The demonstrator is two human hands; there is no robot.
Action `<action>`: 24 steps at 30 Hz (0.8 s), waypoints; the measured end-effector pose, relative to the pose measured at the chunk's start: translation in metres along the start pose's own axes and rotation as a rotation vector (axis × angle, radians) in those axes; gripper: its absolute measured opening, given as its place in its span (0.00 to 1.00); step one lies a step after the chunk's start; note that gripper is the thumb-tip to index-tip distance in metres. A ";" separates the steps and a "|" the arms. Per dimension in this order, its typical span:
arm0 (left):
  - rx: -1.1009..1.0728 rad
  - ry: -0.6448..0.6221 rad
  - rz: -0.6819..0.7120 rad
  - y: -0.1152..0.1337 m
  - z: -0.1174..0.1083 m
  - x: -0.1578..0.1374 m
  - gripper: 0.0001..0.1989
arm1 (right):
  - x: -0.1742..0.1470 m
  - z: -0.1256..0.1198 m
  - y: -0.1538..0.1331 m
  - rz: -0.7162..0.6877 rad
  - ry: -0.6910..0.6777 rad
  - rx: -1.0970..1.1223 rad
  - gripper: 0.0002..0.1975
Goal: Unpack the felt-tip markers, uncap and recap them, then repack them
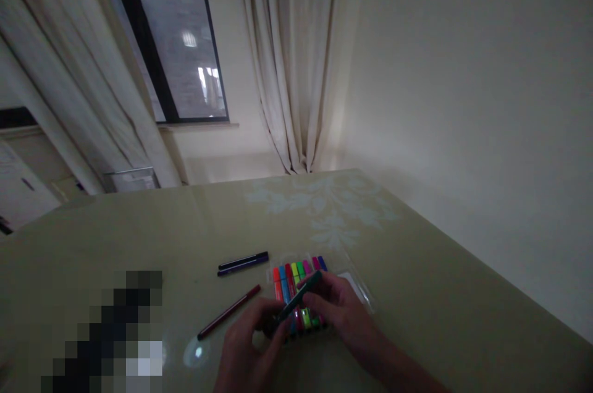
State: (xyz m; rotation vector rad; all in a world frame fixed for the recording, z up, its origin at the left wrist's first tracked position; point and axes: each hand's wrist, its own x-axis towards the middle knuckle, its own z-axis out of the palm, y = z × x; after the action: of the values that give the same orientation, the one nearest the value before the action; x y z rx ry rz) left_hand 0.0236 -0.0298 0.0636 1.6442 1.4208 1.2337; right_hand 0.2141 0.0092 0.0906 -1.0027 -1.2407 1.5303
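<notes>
Between my two hands is a dark green marker pen (299, 295), tilted up to the right. My left hand (252, 337) pinches its lower end, and the fingers of my right hand (340, 306) close on its upper end. Right behind and below it lies a clear plastic case (359, 285) with a row of coloured markers (282, 285) in orange, blue, red, yellow, green, pink and purple. My hands hide part of this row. A dark red marker (228, 312) rests on the table left of my left hand. Farther back, two dark pens (243, 263) lie side by side.
The glossy green table (152, 226) has a pale floral pattern at its far right. A wall (486, 102) runs along its right edge. Curtains (296, 59) and a window (171, 28) are beyond the far edge. A blurred-out dark shape (106, 331) covers the lower left.
</notes>
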 end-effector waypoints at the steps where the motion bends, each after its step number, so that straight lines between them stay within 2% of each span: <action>1: 0.010 -0.015 0.007 0.001 0.000 0.000 0.14 | 0.000 0.000 -0.001 0.003 -0.002 0.005 0.21; 3: 0.054 -0.034 0.030 0.001 -0.003 0.001 0.15 | 0.002 -0.006 -0.004 0.009 0.027 0.019 0.22; 6: 0.222 -0.033 0.043 -0.006 -0.017 0.007 0.18 | 0.011 -0.034 -0.013 -0.036 0.121 -0.033 0.23; 8: 0.407 -0.021 0.034 -0.016 -0.031 0.013 0.18 | 0.018 -0.059 -0.018 -0.114 0.196 -0.236 0.22; 10: 0.615 -0.017 0.032 -0.026 -0.045 0.017 0.18 | 0.024 -0.079 -0.021 -0.091 0.215 -0.440 0.17; 14: 0.921 -0.002 -0.069 -0.036 -0.060 0.020 0.23 | 0.027 -0.090 -0.013 -0.047 0.223 -0.669 0.11; 16: 0.942 -0.040 -0.115 -0.035 -0.061 0.019 0.22 | 0.027 -0.087 -0.007 -0.053 0.230 -0.730 0.08; 19: 0.900 -0.101 -0.107 -0.032 -0.058 0.019 0.19 | 0.028 -0.081 -0.002 -0.034 0.251 -0.785 0.05; 24: 0.783 -0.107 -0.140 -0.028 -0.055 0.022 0.17 | 0.029 -0.077 0.000 -0.051 0.273 -0.871 0.05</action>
State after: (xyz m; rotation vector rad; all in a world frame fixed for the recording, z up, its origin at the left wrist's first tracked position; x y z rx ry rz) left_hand -0.0381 -0.0090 0.0639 2.0028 2.0571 0.5034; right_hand 0.2799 0.0570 0.0758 -1.6384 -1.7428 0.7376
